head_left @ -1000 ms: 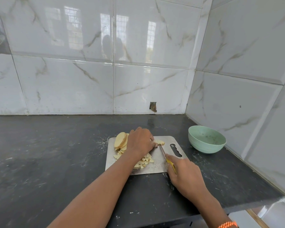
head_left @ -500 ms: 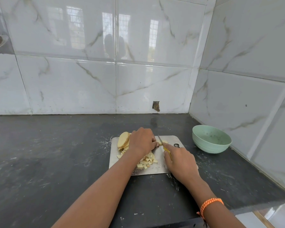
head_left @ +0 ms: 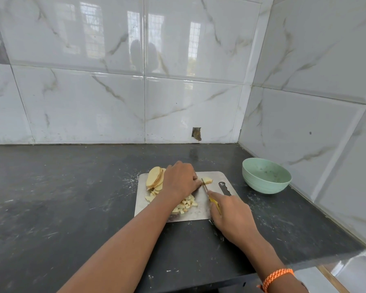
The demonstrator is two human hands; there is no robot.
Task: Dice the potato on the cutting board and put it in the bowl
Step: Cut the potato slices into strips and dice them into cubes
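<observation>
Left hand (head_left: pixel 181 180) pinned a potato piece (head_left: pixel 207 180) at frame centre; right hand (head_left: pixel 230 214) gripped the knife (head_left: pixel 205 188), its long axis running toward the frame's upper left.

Bright daylight, window glare on the glossy tiles (head_left: pixel 144 49) (edges bowed by wide-angle distortion).

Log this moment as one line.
phase: dicing | left hand: holds pale potato piece | right hand: grip on yellow-handled knife | diced cubes: on metal cutting board | green bowl: no potato
</observation>
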